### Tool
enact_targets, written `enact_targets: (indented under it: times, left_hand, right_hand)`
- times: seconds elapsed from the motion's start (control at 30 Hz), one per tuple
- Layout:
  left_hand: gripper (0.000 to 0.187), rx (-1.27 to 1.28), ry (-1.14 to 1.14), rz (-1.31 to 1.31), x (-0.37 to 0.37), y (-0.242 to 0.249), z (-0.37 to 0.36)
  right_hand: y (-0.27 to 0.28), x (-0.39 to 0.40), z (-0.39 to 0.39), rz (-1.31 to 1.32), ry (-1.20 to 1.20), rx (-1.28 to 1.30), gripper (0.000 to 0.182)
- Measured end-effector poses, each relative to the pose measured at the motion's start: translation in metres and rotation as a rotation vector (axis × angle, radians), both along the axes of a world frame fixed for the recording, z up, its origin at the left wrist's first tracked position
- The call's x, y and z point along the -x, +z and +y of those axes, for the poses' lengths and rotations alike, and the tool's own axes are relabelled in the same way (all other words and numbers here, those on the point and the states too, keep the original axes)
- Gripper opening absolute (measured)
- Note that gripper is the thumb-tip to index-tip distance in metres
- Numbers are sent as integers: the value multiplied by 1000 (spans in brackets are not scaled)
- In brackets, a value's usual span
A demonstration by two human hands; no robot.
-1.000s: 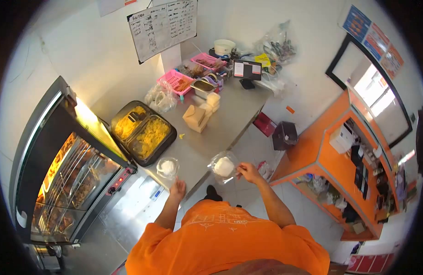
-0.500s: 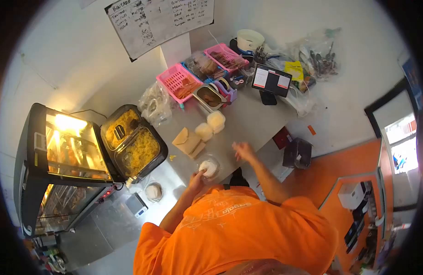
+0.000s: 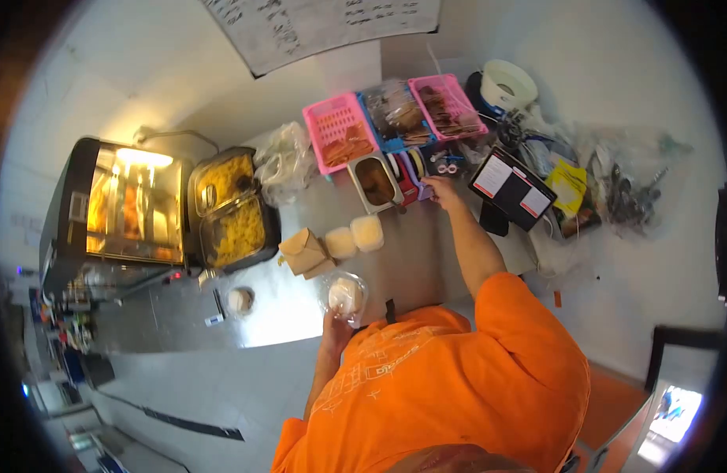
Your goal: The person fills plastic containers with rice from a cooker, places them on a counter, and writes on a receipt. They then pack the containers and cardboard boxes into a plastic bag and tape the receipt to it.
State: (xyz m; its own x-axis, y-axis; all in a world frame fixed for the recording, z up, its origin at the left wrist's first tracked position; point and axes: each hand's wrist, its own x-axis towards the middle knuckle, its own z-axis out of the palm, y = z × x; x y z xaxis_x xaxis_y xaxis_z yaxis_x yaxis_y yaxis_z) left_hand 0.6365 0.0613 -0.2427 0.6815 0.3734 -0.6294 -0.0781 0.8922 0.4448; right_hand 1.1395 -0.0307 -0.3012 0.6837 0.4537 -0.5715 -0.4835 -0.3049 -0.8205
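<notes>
My left hand, fingers closed, grips a clear plastic bag near the counter's front edge. Inside the bag is a round white item, whose kind I cannot make out. My right hand is stretched out to a purple-and-red tape dispenser, its fingers bent together at the dispenser's near right side. What those fingers pinch, if anything, is too small to see. Beyond the bag stand folded brown paper boxes and two white lidded tubs.
A metal pan of brown sauce stands left of the dispenser. Behind are pink baskets with packets. A tablet is at right. Trays of yellow food and a lit warming cabinet stand left, near another wrapped item.
My right hand has moved from above the counter's front edge, forward to the tape dispenser. My left hand still holds the bag. The view has turned and shifted.
</notes>
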Motion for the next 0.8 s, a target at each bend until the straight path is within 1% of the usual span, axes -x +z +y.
enact_targets:
  times: [0.03,0.07,0.13,0.2,0.23,0.27,0.3,0.33,0.37,0.4,0.47,0.53,0.6,0.67,0.77,0.8]
  left_hand:
    - [60,19,51,-26,-6,6,-6]
    - [61,33,97,-55,-12,12,-11]
    - [54,29,175,-106,-23,25,-14]
    - [51,-4,235,-128,-33,34,-18]
    - [47,0,227,-230,-34,29,-16]
    - [47,18,268,-192,-41,36,-16]
    - [47,22,290,-228,-48,36,-16]
    - [46,21,311,-261,-52,37,-13]
    - [45,-10,337,-213,-60,44,-12]
    - [45,-41,364,-166,-68,51,-12]
    - [47,-100,367,-153,-76,56,-13]
    - [51,-185,382,-142,-86,63,-15]
    - [54,-290,405,-117,-93,79,-22]
    - [54,-343,404,-65,-96,90,-29]
    - [53,-365,400,-52,-98,105,-43]
    - [53,-365,397,-59,-97,107,-45]
  right_hand:
    - [9,6,-9,56,-61,-164,18]
    - [5,16,-18,16,-102,-268,17]
    - [-14,28,-34,-63,-197,-482,16]
    - [-40,25,-41,-442,-38,-90,15]
    - [-52,23,-46,-629,48,110,15]
    - [-52,20,-47,-740,41,240,15]
    - [-50,19,-46,-848,38,370,15]
    - [-51,26,-45,-952,36,496,15]
    - [-65,29,-53,-1000,71,401,13]
    - [-48,42,-51,-718,28,236,13]
    - [35,89,-52,-135,-50,-63,12]
    - [80,134,-52,-97,237,-246,11]
    - [130,183,-45,-43,527,-393,15]
    - [164,221,-33,-92,637,-373,17]
    - [147,246,-16,-714,539,-304,21]
    - [147,248,-18,-684,536,-294,23]
